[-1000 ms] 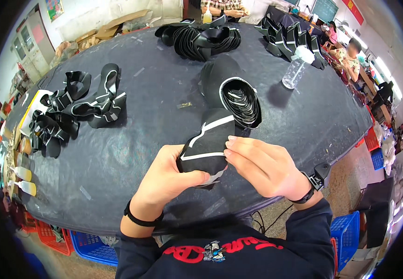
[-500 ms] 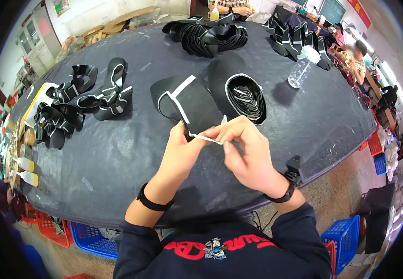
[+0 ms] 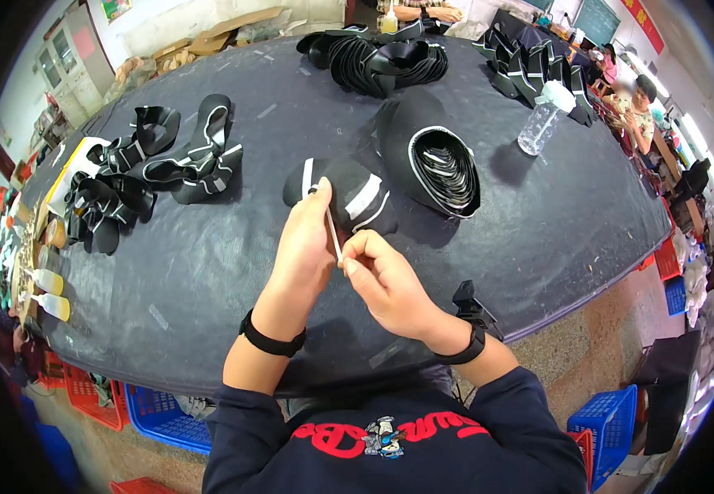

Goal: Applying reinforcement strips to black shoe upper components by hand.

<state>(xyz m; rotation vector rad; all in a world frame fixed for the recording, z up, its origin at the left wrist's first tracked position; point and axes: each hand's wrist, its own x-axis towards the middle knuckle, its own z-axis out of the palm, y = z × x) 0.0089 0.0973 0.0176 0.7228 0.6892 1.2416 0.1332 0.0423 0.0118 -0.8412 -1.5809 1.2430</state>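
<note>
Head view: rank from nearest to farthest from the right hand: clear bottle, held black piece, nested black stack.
1. Held black piece, ahead-left of the right hand.
2. Nested black stack, ahead and slightly right.
3. Clear bottle, ahead and farther right.

The left hand (image 3: 306, 247) hides part of the black piece (image 3: 345, 179); the right hand (image 3: 390, 288) covers one end of the white strip (image 3: 335, 236). The top edge cuts off a person (image 3: 433, 11) beyond the table (image 3: 217, 280), the lower edge a red basket (image 3: 141, 487). A second person's (image 3: 640, 122) hands are too small to make out.
</note>
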